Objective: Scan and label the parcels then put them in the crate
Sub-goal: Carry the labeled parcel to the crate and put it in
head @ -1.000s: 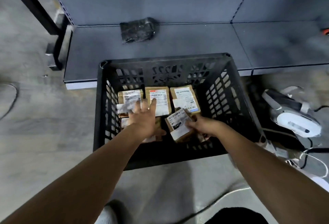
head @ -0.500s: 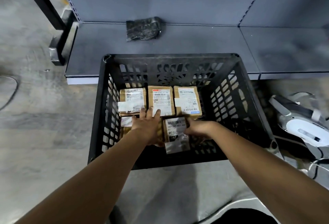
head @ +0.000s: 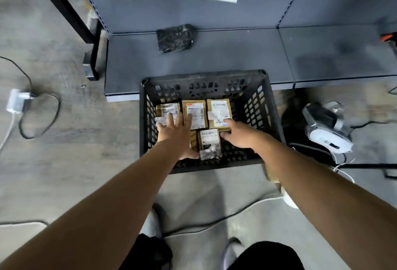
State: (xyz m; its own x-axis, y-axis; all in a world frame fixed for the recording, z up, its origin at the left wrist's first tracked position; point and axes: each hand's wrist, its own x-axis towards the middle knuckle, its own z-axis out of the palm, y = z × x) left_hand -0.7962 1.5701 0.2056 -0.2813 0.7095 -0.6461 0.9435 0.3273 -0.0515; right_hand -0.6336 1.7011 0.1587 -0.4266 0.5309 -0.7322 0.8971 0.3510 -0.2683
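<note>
Grey floor (head: 75, 151), black crate (head: 204, 75): left hand (head: 178, 134) lies spread flat on the parcels (head: 219, 110) inside, right hand (head: 240, 135), fingers loose, touches the front parcel (head: 209, 143).

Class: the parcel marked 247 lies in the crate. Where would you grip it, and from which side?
Probably its right long edge, from above: the 247 parcel lies flat, another parcel close on its left, open crate floor on its right.
</note>
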